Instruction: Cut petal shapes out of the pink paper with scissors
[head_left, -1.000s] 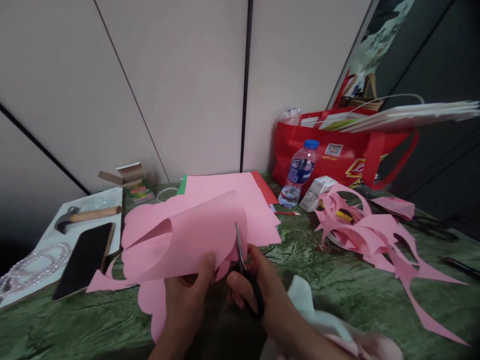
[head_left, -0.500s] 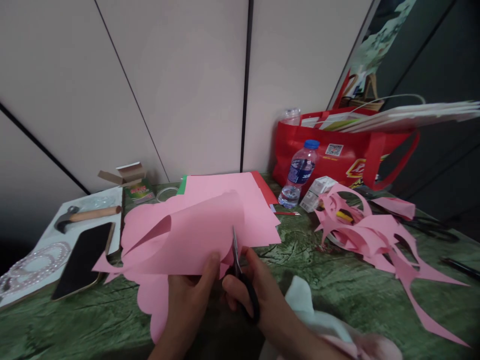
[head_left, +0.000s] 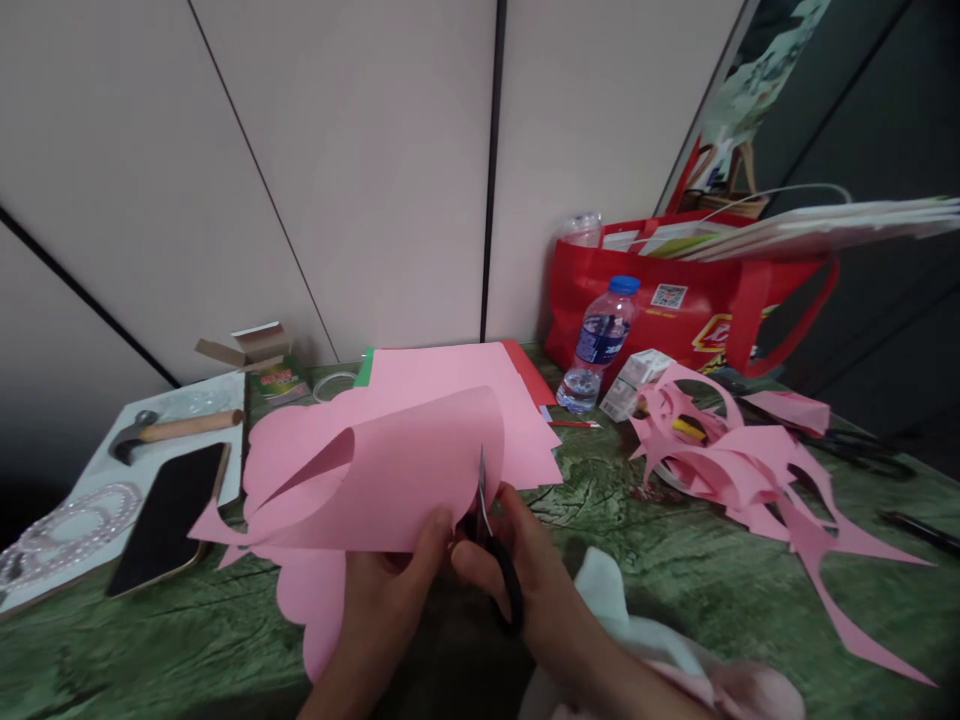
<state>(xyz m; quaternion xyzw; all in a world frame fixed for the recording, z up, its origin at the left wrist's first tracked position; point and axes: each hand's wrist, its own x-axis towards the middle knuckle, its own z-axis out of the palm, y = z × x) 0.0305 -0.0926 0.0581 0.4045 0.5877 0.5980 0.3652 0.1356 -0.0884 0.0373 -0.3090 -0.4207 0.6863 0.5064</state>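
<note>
A curled sheet of pink paper [head_left: 405, 465] is pinched along its near edge by my left hand [head_left: 397, 590], thumb on top. My right hand [head_left: 517, 570] is closed around the black handles of a pair of scissors [head_left: 501, 575]. One blade lies over the pink sheet near its right end, pointing away from me; the other blade is hidden by the paper. Beneath and behind lie more pink sheets [head_left: 450, 370], some with scalloped edges, over a bit of green and red paper [head_left: 534, 372].
Pink paper scraps [head_left: 742, 465] lie at right, near a water bottle [head_left: 600, 345], a small white box [head_left: 636, 382] and a red bag [head_left: 675, 300]. At left are a hammer [head_left: 187, 428], a phone [head_left: 171, 515], bead strings [head_left: 82, 525] and an opened box [head_left: 276, 365].
Both hands, the scissors and the held pink sheet have shifted slightly to the right. The sheet's curl stands out a little more at its right end.
</note>
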